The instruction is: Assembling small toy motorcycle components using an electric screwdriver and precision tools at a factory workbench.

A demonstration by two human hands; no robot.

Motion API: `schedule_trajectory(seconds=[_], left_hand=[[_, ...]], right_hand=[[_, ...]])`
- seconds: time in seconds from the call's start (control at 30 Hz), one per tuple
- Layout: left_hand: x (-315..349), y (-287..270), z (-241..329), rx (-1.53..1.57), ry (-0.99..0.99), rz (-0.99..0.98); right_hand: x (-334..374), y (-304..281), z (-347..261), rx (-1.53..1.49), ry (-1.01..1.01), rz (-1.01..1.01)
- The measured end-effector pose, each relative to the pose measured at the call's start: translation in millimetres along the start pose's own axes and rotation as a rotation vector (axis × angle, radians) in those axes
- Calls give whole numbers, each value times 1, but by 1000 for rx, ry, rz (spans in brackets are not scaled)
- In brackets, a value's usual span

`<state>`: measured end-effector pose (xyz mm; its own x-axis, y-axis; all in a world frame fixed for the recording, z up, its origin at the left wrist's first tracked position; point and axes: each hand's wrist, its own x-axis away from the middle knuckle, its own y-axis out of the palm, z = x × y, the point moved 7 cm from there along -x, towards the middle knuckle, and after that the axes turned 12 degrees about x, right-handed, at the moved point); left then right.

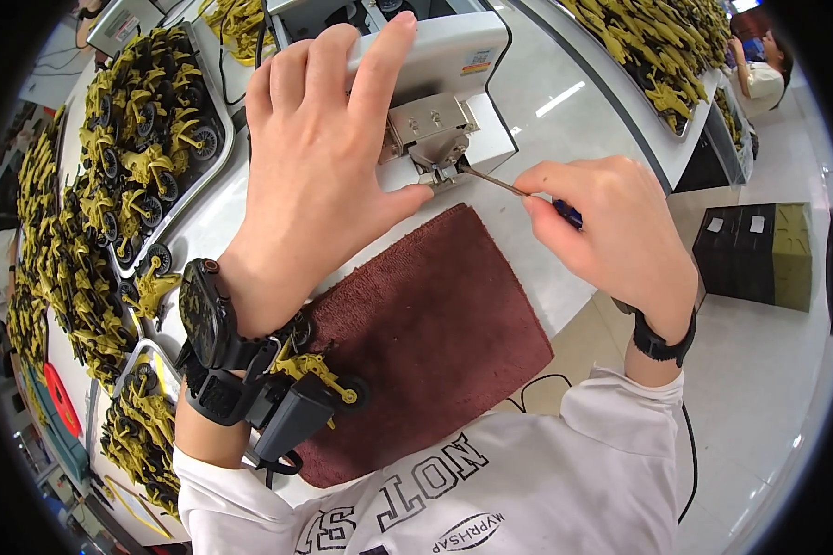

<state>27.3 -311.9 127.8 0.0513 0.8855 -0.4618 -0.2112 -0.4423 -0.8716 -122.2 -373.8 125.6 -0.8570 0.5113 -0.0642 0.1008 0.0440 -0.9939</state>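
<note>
A white bench machine (477,46) with a metal mechanism (435,120) at its front stands at the table's far side. My left hand (319,157) lies over its cover, fingers stretched out and apart, the thumb beside the mechanism. Pinched in my right hand (611,222) is a thin screwdriver (498,180) with a dark blue handle. Its shaft slants left, and the tip meets the mechanism's lower right part; the exact contact is too small to tell. Nearer me lies a brown-red cloth (435,342), with a yellow and black toy motorcycle (310,370) on its left part, partly hidden by my wrist gear.
Trays heaped with yellow and black toy motorcycles (143,139) fill the left side. At the upper right is another tray of yellow parts (657,55). A black box (750,250) stands on the floor at right. Another person (764,69) sits at the far right.
</note>
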Motion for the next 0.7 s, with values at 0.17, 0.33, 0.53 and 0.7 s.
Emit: schedule_trajectory(seconds=[0.17, 0.33, 0.53, 0.7], left_hand=[[2, 7, -5, -64, 7, 2], [4, 15, -25, -78, 62, 130], [1, 4, -6, 114, 20, 14], [-1, 3, -2, 133, 41, 22]], right_hand=[[-2, 4, -3, 43, 12, -24], [-8, 13, -1, -11, -28, -19], [-8, 21, 13, -243, -106, 142], [-8, 31, 29, -515, -60, 3]])
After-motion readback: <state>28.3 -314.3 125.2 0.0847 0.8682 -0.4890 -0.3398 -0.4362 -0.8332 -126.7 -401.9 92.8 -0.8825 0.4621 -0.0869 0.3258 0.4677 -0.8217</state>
